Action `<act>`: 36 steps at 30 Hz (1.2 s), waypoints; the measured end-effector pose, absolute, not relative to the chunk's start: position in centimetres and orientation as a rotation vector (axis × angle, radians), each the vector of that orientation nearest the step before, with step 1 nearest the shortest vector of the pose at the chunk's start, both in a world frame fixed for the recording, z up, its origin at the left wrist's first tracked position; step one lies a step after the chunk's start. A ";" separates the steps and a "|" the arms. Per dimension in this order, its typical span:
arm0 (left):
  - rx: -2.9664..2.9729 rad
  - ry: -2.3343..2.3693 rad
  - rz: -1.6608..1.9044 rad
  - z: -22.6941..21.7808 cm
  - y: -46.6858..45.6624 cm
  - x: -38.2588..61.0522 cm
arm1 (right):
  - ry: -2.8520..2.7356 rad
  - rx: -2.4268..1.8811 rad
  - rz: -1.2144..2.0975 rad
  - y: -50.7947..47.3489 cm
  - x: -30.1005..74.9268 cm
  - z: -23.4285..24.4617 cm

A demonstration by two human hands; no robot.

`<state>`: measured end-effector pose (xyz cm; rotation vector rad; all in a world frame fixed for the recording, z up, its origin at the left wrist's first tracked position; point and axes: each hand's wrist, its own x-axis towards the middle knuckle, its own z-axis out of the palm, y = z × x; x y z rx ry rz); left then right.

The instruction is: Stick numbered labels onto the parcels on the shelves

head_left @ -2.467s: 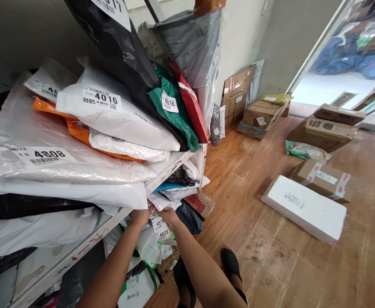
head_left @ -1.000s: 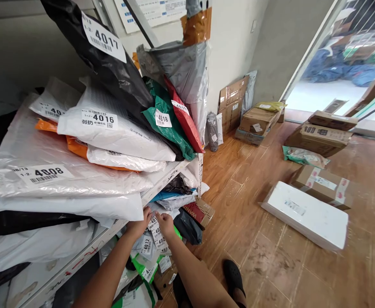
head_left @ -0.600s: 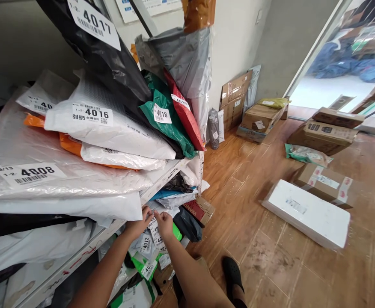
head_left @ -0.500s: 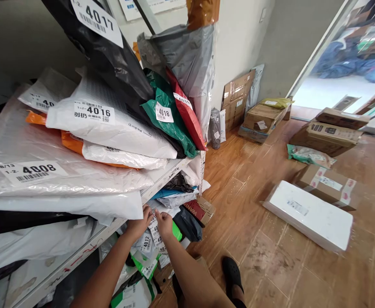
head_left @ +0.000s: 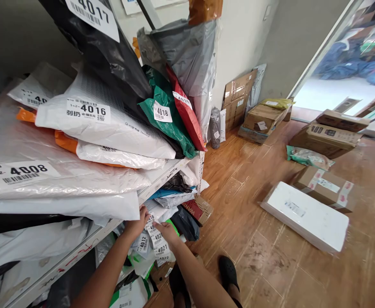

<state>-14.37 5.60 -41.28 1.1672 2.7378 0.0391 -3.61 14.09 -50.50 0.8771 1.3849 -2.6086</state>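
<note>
At lower centre I have the label strip [head_left: 160, 246] hanging from the left hand [head_left: 138, 223], whose fingers pinch its top; the right hand [head_left: 169, 234] touches its right edge, but I can't tell whether it grips. Left of frame, the shelf [head_left: 165, 176] carries parcel bags, including a white bag [head_left: 120, 131] marked 4016 and a green bag [head_left: 177, 131] marked 4018, contents hidden from me.

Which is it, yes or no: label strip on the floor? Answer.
No, the label strip hangs between the left hand and right hand.
</note>
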 end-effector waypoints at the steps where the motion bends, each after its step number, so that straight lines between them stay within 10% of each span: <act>1: 1.170 2.728 0.017 -41.2 5.6 -14.4 | 1.315 0.820 -2.590 14.6 -2.9 -50.5; 17: 1.384 2.476 -0.145 -40.4 12.7 -15.1 | 1.398 0.476 -2.594 21.7 2.6 -53.0; 36: 1.180 2.248 0.138 -39.7 11.1 -16.2 | 1.780 1.074 -2.713 18.9 -7.5 -53.7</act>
